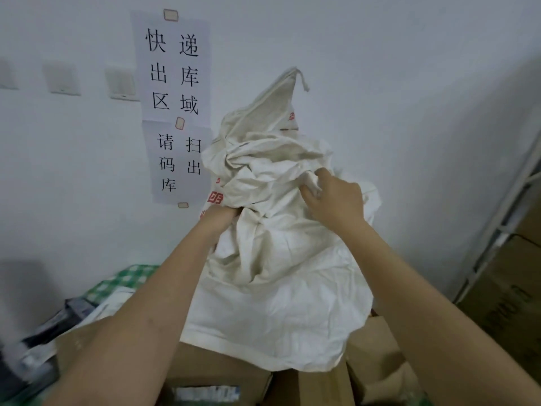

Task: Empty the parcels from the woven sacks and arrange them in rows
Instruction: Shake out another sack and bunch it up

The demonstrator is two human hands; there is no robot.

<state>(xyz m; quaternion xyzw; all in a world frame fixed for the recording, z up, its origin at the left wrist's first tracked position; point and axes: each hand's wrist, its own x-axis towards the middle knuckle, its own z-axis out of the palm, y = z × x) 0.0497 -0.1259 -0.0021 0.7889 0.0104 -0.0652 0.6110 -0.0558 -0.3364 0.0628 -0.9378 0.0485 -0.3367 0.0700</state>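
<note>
— Over at the left edge, what do you see?

— Dark plastic-wrapped parcels [58,323] lie on a green checked cloth [128,276], blurred at the corner. Above them three wall switches [63,79] sit on the white wall, and beside those two paper notices [172,71] with black Chinese characters are taped up, one above the other.

— And your left hand?

— My left hand [221,219] is clenched on a fold at the left side of the white woven sack [278,259], just under its red print. The fingers are buried in the cloth, so I cannot see them.

— How does the sack stand?

— Upright, long axis vertical. One corner with a drawstring cord [303,79] points up against the wall; the wide lower hem hangs down, touching the cardboard boxes [222,373] below. Which end is the mouth I cannot tell.

— Your right hand?

— My right hand [336,197] pinches a bunch of the same cloth near the middle, fingers curled into the creases.

— Further right?

— A white metal rack [515,200] leans through the frame, with brown cartons [509,300] stacked behind it.
</note>
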